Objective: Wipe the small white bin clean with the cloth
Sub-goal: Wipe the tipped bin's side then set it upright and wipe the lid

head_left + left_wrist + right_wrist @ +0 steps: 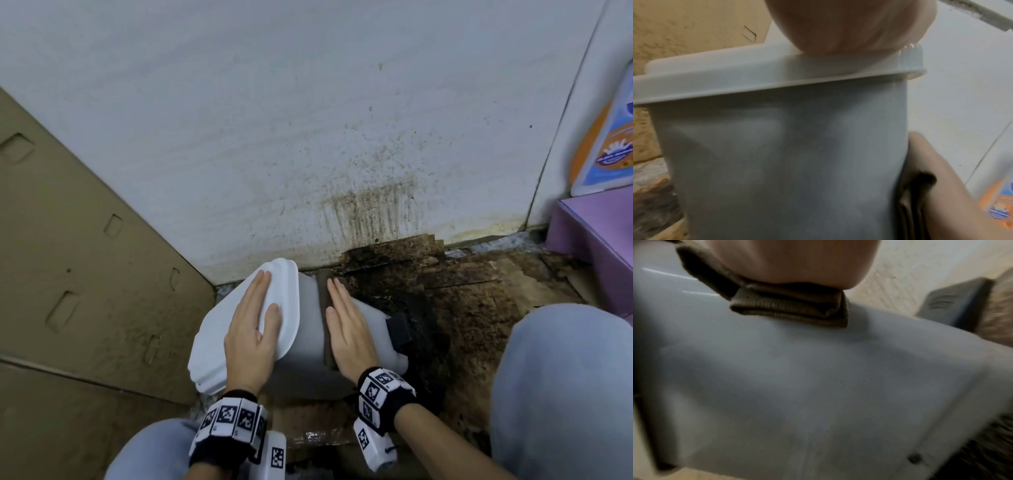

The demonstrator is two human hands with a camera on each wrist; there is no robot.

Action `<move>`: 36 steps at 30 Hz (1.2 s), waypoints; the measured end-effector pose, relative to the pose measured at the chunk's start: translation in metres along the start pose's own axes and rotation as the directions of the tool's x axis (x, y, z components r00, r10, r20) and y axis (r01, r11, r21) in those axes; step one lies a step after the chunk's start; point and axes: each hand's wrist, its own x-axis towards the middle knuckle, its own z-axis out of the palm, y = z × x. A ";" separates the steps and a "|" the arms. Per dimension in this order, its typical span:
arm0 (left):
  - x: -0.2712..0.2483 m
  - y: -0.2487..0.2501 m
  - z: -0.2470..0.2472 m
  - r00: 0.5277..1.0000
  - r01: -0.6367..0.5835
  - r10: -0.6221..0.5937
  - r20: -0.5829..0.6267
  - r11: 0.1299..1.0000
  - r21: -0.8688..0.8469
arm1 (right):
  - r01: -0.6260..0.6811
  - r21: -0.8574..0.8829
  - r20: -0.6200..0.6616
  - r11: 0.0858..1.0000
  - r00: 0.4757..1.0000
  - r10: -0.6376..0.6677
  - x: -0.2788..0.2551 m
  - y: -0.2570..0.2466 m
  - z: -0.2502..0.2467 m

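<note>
The small white bin (pixel 308 329) lies tipped on its side on the floor, its lid (pixel 219 346) pointing left. My left hand (pixel 255 329) lies flat on the lid with straight fingers. On the bin's side wall my right hand (pixel 346 325) presses a folded brown cloth (pixel 327 308) with flat fingers. The left wrist view shows the bin wall (pixel 787 162) and lid rim (pixel 756 84) close up, with the cloth (pixel 916 203) under the other hand. In the right wrist view the cloth (pixel 793 308) sits folded under my palm on the bin (pixel 797 386).
A stained white wall (pixel 308 137) rises just behind the bin. Dark dirty cardboard (pixel 428 291) covers the floor to the right. A brown cardboard box (pixel 85 257) stands at the left, a purple box (pixel 596 233) at the right. My knees (pixel 561 394) flank the bin.
</note>
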 end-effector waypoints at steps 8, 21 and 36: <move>-0.004 -0.009 -0.010 0.998 0.060 -0.061 -0.021 0.998 -0.021 | -0.249 -0.069 -0.018 0.966 0.969 0.248 -0.007 0.058 -0.002; -0.004 -0.003 -0.003 0.999 0.010 -0.009 -0.031 1.000 0.023 | -0.031 0.087 -0.051 0.996 0.998 0.036 0.009 -0.048 0.025; -0.003 0.004 0.007 0.999 -0.018 0.019 -0.028 1.000 0.017 | -0.310 0.013 0.059 0.951 0.949 0.308 0.027 0.035 -0.024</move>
